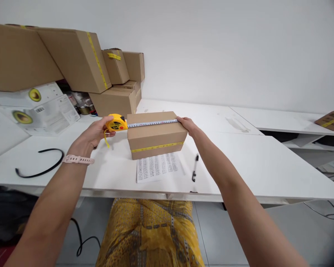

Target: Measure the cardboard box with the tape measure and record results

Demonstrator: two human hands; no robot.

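Note:
My left hand [99, 130] is wrapped round a yellow tape measure [116, 122] just off the left end of a cardboard box [156, 139]. The metal blade [151, 123] is drawn out across the top of the box. At the box's right end, my right hand [185, 124] pinches the blade's tip against the edge. Yellow tape runs along the front face of the box. Partly under the box lies a printed sheet [158, 168] with columns of small marks. A black-and-clear pen [195, 167] rests on the white table to the right of the sheet.
Several cardboard boxes [72, 59] are stacked at the back left, above white cartons with avocado pictures [47, 107]. A curved black strip [48, 168] lies on the left of the table [239, 167]. Another box [332, 120] sits far right, near open shelving.

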